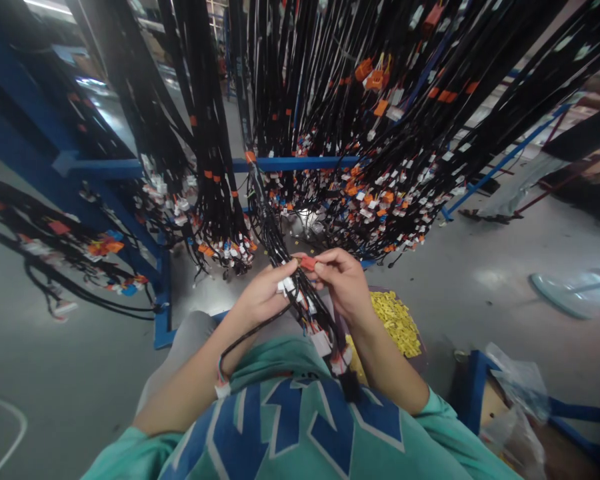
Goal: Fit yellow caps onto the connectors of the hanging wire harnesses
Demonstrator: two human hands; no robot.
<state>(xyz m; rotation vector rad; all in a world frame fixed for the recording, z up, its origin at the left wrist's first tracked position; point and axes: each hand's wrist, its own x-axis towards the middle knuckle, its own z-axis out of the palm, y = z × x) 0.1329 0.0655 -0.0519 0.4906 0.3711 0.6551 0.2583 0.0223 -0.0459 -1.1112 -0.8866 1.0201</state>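
A bundle of black cables, a wire harness (271, 239), hangs from the rack and runs down to my lap. My left hand (266, 292) is closed around it, with the thumb at the near end of a small red connector (309, 263). Between thumb and fingertips, my right hand (349, 285) pinches that red connector. White connectors (321, 343) are on the lower harness, which rests against my teal shirt. One loose branch with a white plug (223, 389) loops over my left forearm. Some fingers are hidden behind the bundle.
Many more harnesses (210, 133) hang from a blue rack (300, 164) ahead. Beside my right forearm stands a container of yellow pieces (393, 323). Lower right are a blue frame (475, 393) and clear plastic bags (520, 387). A person's leg (517, 183) shows far right.
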